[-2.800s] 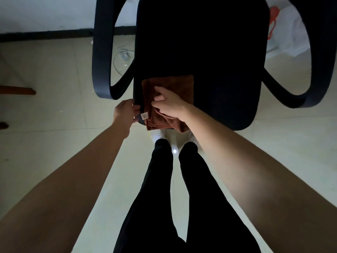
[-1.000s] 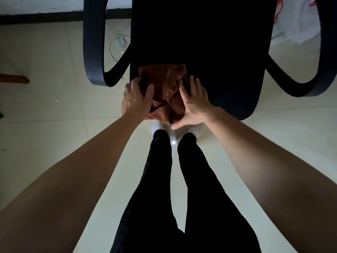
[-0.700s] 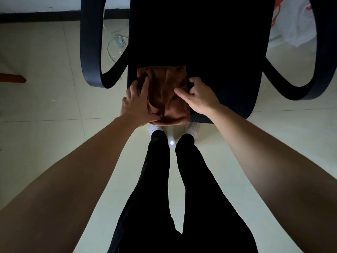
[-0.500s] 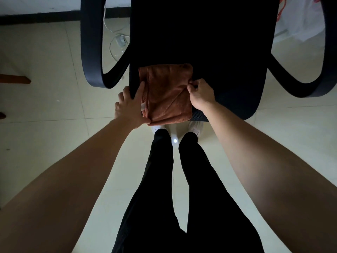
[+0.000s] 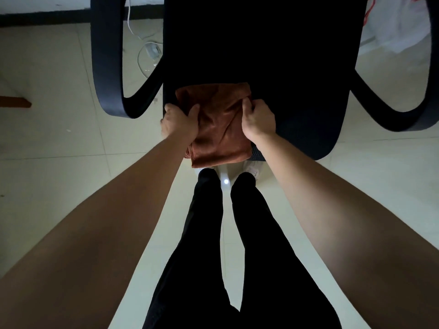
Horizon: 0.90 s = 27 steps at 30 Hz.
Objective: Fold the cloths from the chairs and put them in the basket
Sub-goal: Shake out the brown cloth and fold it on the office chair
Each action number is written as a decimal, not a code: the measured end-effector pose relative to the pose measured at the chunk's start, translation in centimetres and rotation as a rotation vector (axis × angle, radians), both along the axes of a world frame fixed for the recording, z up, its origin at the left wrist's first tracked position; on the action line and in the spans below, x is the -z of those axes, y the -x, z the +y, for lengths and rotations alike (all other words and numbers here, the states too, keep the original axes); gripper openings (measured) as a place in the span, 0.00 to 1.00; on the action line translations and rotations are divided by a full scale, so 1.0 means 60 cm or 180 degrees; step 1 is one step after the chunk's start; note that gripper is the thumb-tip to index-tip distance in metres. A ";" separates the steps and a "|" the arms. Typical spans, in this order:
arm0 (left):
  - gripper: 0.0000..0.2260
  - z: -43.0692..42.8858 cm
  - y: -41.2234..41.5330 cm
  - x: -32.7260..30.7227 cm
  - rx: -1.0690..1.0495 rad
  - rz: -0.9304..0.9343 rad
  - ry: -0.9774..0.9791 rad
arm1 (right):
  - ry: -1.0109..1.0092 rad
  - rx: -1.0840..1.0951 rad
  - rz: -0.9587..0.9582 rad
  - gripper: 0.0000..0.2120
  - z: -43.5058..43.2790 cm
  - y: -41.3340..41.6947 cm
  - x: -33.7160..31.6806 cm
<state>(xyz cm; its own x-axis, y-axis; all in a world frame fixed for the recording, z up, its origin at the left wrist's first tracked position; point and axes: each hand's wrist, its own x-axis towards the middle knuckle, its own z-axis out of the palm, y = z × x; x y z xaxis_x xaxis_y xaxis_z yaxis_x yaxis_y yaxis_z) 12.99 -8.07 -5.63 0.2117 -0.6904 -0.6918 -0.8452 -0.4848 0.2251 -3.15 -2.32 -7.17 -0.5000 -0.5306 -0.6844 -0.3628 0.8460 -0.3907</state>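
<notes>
A folded brown cloth [image 5: 219,129] lies on the front edge of a black office chair seat [image 5: 297,86], its near end hanging slightly over the edge. My left hand [image 5: 179,122] grips the cloth's left side, thumb on top. On the other side, my right hand [image 5: 257,119] pinches the cloth's right edge, fingers curled around it. Creases run across the cloth between the two hands. No basket is in view.
The chair's black armrests curve out at the left [image 5: 107,67] and right [image 5: 427,79]. A white cable and charger [image 5: 152,49] lie on the pale tiled floor behind the chair. A white plastic bag [image 5: 399,22] sits at the top right. My legs stand just before the seat.
Both hands have closed onto the cloth's sides; half a second ago they rested flat beside it. The cloth is now bunched and creased between them and its near end sticks further over the seat edge.
</notes>
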 end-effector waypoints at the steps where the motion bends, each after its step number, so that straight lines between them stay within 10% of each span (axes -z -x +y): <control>1: 0.28 -0.004 0.000 0.004 -0.0052 0.0086 0.0048 | -0.0039 0.0030 0.0086 0.22 -0.003 0.003 0.006; 11: 0.14 -0.011 0.002 -0.108 -0.0446 0.1431 0.0323 | 0.0451 0.0415 -0.0187 0.20 0.012 0.037 -0.110; 27: 0.16 0.019 0.302 -0.708 0.0924 0.3128 0.0626 | 0.2128 0.2098 -0.1731 0.32 0.184 0.286 -0.735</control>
<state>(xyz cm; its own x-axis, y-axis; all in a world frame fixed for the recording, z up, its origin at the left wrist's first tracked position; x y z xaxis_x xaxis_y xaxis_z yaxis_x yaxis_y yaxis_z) -5.14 -6.94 36.84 -0.5757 -0.7439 -0.3392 -0.3249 -0.1726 0.9299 -20.29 8.73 36.92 -0.5403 -0.6166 -0.5727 0.4461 0.3672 -0.8162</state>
